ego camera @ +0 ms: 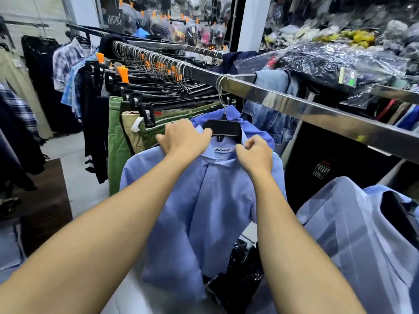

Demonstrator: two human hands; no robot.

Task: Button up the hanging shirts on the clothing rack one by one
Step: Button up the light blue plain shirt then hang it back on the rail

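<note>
A light blue shirt (204,200) is hung on a black hanger (223,129) from the steel rail (294,103) of the clothing rack, directly ahead, just beside a row of green and khaki trousers (120,143) clipped to the left. The left hand (186,138) is closed on the collar at its left side, fingers curled over the fabric beside the hanger. The right hand (255,156) is pinched on the collar's right edge. The two hands are held apart, with the neck label (222,151) visible between them. A second pale blue shirt (353,234) is seen at lower right.
</note>
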